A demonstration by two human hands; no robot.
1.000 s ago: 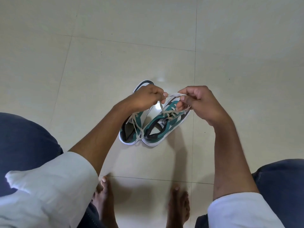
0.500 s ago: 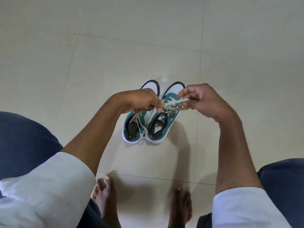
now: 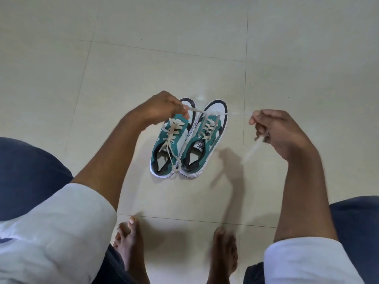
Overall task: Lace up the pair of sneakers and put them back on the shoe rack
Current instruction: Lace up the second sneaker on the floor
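Note:
Two teal, white and black sneakers stand side by side on the tiled floor, toes pointing away from me. The left sneaker has cream laces crossed up its front, with loose ends hanging by its heel. The right sneaker has its cream lace stretched taut to both sides above the toe. My left hand pinches one end of that lace over the left shoe's toe. My right hand grips the other end well to the right of the shoes, and the tail hangs blurred below my fist.
The floor is pale cream tile with thin grout lines. My bare feet rest at the bottom, just behind the shoes. My dark-clad knees flank the scene on both sides. No shoe rack is in view.
My hands have pulled apart: the right hand swung far to the right and the left hand shifted left, drawing the right sneaker's lace tight. Both shoes stand where they were.

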